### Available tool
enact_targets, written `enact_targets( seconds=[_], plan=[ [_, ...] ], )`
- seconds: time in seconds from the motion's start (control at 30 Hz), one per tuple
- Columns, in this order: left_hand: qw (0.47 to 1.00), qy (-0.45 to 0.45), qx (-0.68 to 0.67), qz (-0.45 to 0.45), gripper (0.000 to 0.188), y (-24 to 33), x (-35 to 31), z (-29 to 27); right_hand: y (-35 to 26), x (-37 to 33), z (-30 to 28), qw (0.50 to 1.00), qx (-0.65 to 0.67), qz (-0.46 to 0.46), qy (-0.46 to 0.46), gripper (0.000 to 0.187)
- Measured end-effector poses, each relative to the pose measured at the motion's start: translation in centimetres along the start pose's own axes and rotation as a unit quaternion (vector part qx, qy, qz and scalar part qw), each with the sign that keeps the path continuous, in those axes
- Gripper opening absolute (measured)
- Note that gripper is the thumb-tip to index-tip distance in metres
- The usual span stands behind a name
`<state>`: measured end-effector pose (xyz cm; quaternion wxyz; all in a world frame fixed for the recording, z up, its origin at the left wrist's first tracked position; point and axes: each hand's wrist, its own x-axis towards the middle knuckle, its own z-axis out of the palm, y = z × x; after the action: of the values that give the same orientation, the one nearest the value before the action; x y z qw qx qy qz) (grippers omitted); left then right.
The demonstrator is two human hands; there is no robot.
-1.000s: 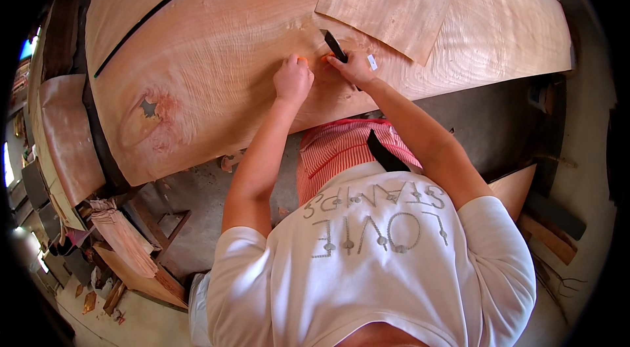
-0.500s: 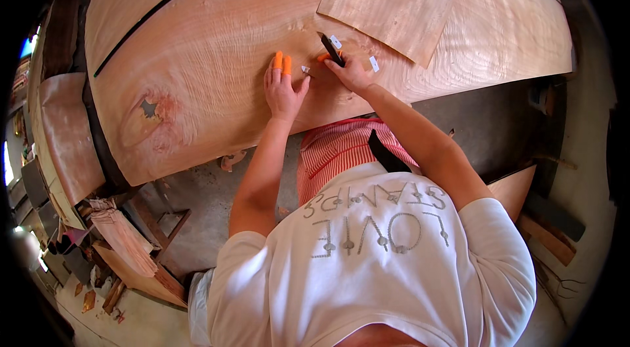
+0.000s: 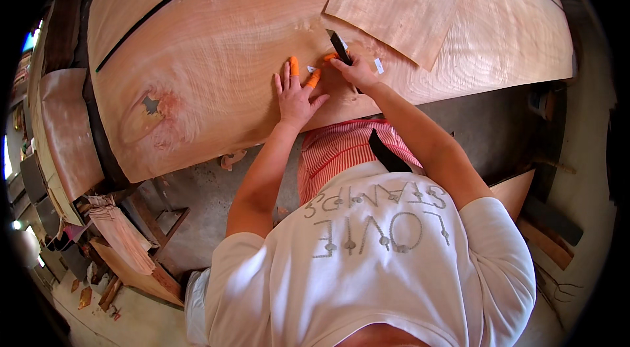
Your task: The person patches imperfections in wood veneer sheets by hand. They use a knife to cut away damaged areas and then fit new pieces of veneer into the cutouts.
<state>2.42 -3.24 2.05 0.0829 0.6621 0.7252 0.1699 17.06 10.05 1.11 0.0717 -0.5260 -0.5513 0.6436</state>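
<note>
A large sheet of pale wood veneer (image 3: 216,51) lies before me. My left hand (image 3: 296,101) rests flat on it, fingers spread, with orange finger covers on two of them. Beside those fingertips is a small white scrap (image 3: 311,70). To its right, my right hand (image 3: 356,74) is closed around a dark, flat knife-like tool (image 3: 339,47), which slants up and left out of the fist. Orange also shows at that hand's fingertips. A white paper piece (image 3: 378,66) lies just right of the right hand.
A smaller veneer piece (image 3: 397,9) with a curved cut-out lies on the sheet at the far right. A ragged hole (image 3: 151,105) shows at the left. A black strip (image 3: 170,0) crosses the far side. Wood offcuts (image 3: 118,225) stand lower left.
My left hand has shifted right and slightly nearer me, its fingers now spread beside the white scrap. The right hand and its tool have moved slightly right.
</note>
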Motion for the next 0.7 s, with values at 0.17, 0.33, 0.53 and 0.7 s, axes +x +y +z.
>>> enact_targets(
  seconds=[0.17, 0.33, 0.53, 0.7],
  plan=[
    [0.998, 0.0, -0.053, 0.029, 0.05, -0.9, -0.8, -0.4, 0.6, -3.4, -2.1, 0.986, 0.136, -0.095, 0.005, 0.02],
    [0.994, 0.053, -0.095, -0.018, 0.05, -0.2, -1.0, 0.3, 5.2, -7.2, -8.1, 0.964, 0.197, -0.057, 0.172, 0.019],
    [0.999, -0.012, -0.044, 0.014, 0.05, 0.7, -0.6, -0.9, 8.7, -7.1, -14.3, 0.851, 0.324, -0.024, 0.413, 0.018],
    [0.995, 0.077, -0.026, -0.057, 0.057, -1.7, 0.8, -1.3, 7.8, -4.7, -16.4, 0.845, 0.288, 0.0, 0.45, 0.017]
  ],
)
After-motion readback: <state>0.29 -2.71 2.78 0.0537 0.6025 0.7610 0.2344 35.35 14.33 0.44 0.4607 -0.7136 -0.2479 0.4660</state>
